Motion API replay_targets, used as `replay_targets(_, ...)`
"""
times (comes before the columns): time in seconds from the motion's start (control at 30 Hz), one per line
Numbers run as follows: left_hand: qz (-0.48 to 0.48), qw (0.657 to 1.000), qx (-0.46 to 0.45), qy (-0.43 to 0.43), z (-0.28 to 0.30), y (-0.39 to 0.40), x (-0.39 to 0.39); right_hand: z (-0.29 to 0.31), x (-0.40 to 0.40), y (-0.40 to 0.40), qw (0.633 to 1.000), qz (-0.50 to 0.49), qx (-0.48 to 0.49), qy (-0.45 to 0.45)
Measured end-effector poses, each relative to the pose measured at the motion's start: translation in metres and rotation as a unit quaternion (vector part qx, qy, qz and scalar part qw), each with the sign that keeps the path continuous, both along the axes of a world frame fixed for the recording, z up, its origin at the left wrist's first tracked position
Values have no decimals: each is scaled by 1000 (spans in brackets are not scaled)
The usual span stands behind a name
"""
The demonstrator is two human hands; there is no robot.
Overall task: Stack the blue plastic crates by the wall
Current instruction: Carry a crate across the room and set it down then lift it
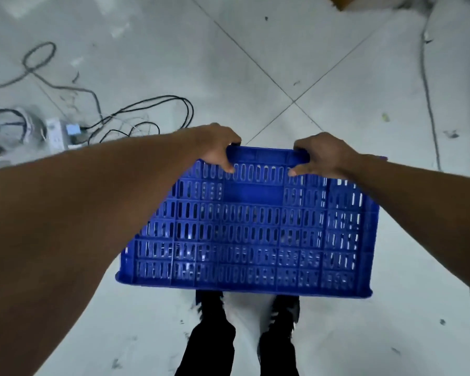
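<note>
Gripping: left hand [217,147] and right hand [320,156] are clamping the far rim, arms reaching forward.
Crate: blue crate [244,226] is hanging tilted above the shoes [210,308], slotted walls showing.
Floor: cables [136,109] are lying far left.

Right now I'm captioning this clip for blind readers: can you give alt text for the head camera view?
Two bare hands, left hand and right hand, each shut in a grip on the far rim of a blue slotted plastic crate, carried above a pale tiled floor. Black shoes show below the crate; loose dark cables lie on the floor to the left.
</note>
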State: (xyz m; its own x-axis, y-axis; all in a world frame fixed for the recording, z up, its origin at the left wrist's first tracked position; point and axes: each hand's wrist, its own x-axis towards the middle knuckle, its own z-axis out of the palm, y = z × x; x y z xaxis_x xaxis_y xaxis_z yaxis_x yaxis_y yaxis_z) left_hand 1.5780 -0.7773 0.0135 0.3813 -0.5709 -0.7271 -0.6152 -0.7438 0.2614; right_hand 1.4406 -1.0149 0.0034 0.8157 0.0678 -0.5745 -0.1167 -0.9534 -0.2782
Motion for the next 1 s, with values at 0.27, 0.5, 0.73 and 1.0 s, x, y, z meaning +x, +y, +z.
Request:
replay_targets(0.27, -72, 988, 133, 40, 56, -33, -12, 52, -27, -12, 991, 94, -69, -62)
replay_targets(0.5, -265, 954, 117, -73, -35, -1, -174, -31, -136, 37, 961, 235, -137, 54)
replay_targets(0.73, -275, 935, 216, 65, -127, 26, -247, -119, -217, 83, 956, 233, -80, 161)
replay_targets(1.0, 213, 941, 118, 236, -128, 99, -185, -97, -213, 16, 979, -67, 75, 177)
